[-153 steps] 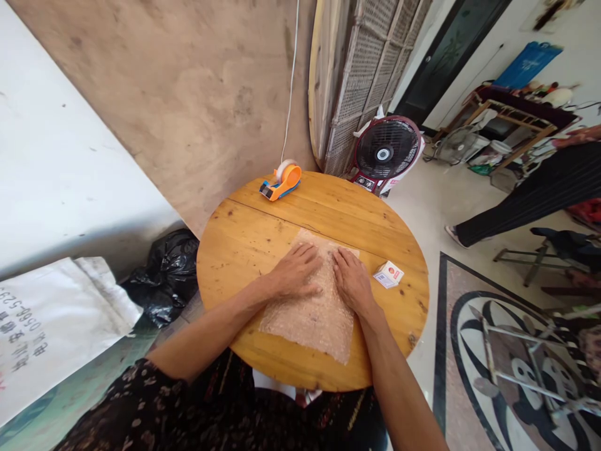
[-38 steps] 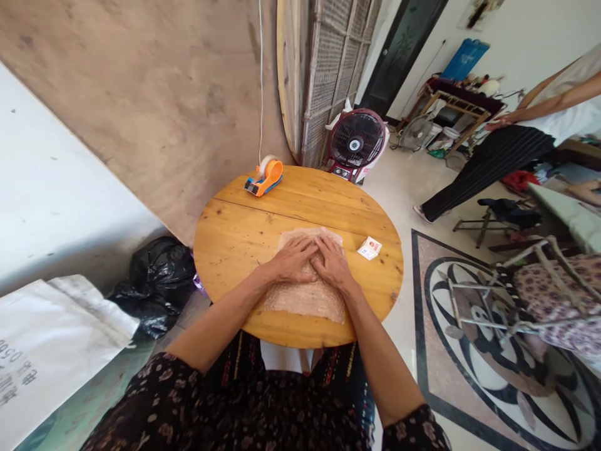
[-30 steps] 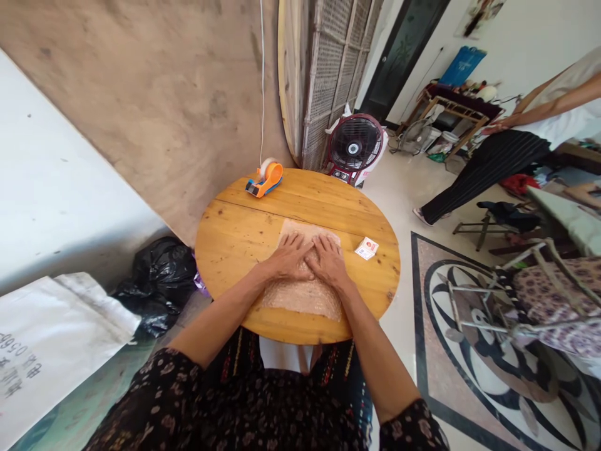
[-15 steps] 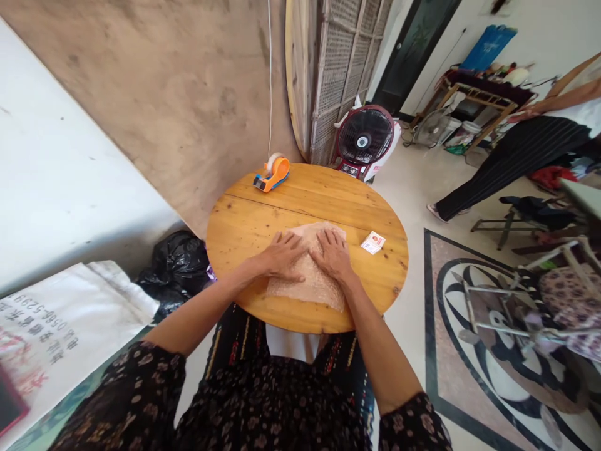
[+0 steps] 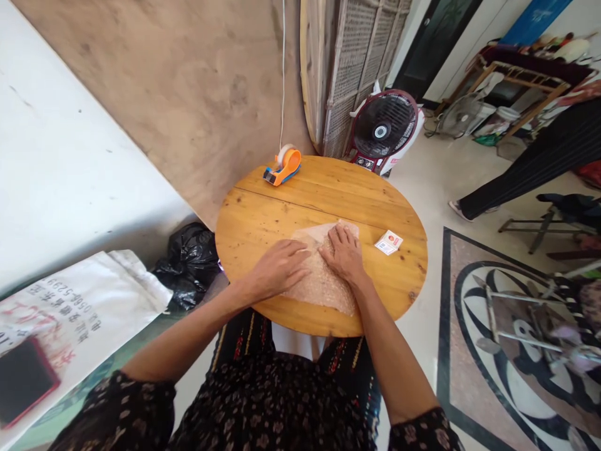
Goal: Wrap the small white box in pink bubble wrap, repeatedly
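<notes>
A sheet of bubble wrap (image 5: 323, 285) lies flat on a round wooden table (image 5: 263, 219). My left hand (image 5: 278, 268) rests palm down on the sheet's left edge with its fingers stretched out. My right hand (image 5: 344, 252) lies flat on the upper middle of the sheet, fingers spread toward its far edge. Neither hand grips anything. A small white and red box (image 5: 389, 242) lies on the table just right of my right hand. An orange and blue tape dispenser (image 5: 283, 167) sits at the table's far left edge.
A red and black floor fan (image 5: 382, 133) stands beyond the table. A black plastic bag (image 5: 186, 266) and a white printed sack (image 5: 75, 307) lie on the floor at left. Another person's leg in dark clothing (image 5: 526, 175) stands at right, near a folding metal frame (image 5: 530, 319).
My left hand has slid left and toward me, off the middle of the bubble wrap to its left edge. My right hand stays flat on the sheet. The camera has shifted.
</notes>
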Demonstrator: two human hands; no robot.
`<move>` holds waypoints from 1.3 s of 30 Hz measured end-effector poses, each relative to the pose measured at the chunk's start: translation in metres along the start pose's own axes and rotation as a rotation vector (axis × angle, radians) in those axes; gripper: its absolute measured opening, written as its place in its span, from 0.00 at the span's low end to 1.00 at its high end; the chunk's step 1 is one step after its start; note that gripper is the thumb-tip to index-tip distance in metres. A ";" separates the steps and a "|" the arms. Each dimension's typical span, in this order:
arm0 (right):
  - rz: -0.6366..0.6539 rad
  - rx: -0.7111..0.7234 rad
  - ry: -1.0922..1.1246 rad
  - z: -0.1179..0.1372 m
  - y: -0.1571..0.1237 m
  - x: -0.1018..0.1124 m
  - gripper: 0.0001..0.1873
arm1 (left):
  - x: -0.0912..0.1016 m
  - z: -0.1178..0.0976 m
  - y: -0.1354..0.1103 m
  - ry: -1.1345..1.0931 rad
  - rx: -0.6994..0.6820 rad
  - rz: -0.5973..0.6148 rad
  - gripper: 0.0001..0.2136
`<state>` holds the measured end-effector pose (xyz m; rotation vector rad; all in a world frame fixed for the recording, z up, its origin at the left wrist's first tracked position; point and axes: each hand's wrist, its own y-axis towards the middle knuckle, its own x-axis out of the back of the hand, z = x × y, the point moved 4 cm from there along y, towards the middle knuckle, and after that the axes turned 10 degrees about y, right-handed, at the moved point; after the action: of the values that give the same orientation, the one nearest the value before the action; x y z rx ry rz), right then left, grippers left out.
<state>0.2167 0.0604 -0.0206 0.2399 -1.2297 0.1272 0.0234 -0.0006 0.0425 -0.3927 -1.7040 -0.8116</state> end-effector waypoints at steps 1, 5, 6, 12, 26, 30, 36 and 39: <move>0.006 0.005 -0.006 0.000 0.000 0.000 0.34 | -0.004 -0.007 0.011 -0.041 -0.056 0.009 0.15; 0.005 0.002 -0.025 0.001 0.000 0.001 0.33 | -0.031 -0.011 0.047 -0.120 -0.113 0.131 0.15; -0.001 -0.002 -0.024 0.002 0.000 0.002 0.33 | -0.039 -0.008 0.052 -0.132 -0.101 0.163 0.17; -0.003 -0.019 0.028 0.003 0.002 0.003 0.33 | -0.070 0.015 0.051 -0.222 -0.061 0.134 0.35; 0.083 0.000 0.035 -0.014 -0.001 0.021 0.31 | -0.074 0.022 0.053 -0.184 0.021 0.207 0.39; 0.078 0.080 0.041 -0.025 -0.008 0.043 0.26 | -0.074 0.023 0.052 -0.174 0.023 0.207 0.37; -0.196 0.000 -0.033 -0.063 -0.022 0.087 0.26 | -0.073 0.024 0.056 -0.166 0.013 0.241 0.36; -0.167 -0.099 -0.109 -0.096 -0.023 0.087 0.36 | -0.073 0.025 0.058 -0.163 0.003 0.230 0.37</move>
<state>0.3389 0.0595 0.0282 0.2652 -1.3150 -0.0926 0.0640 0.0680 -0.0114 -0.6551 -1.7707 -0.6225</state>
